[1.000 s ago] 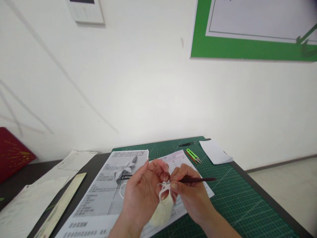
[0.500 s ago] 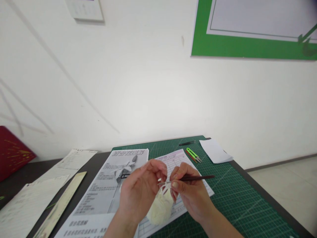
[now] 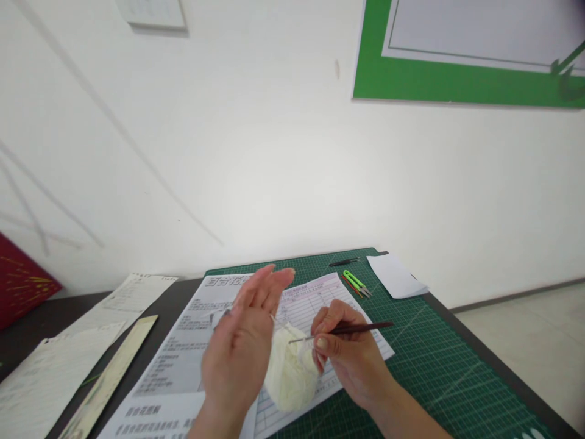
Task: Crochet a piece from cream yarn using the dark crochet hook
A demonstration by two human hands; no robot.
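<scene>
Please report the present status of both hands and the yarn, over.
Right hand gripping crochet hook; left hand open, flat. Cream yarn ball between hands, partly behind crochet hook. Green thread snips beyond right hand, out of the way.

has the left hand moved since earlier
Yes: the left hand has shifted left and up in view, toward the green cutting mat's far edge.

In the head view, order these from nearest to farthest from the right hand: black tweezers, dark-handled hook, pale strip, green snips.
1. Dark-handled hook: in the fingers of the right hand.
2. Green snips: just beyond the hand, on the mat.
3. Black tweezers: farther back on the mat.
4. Pale strip: far left.
</scene>
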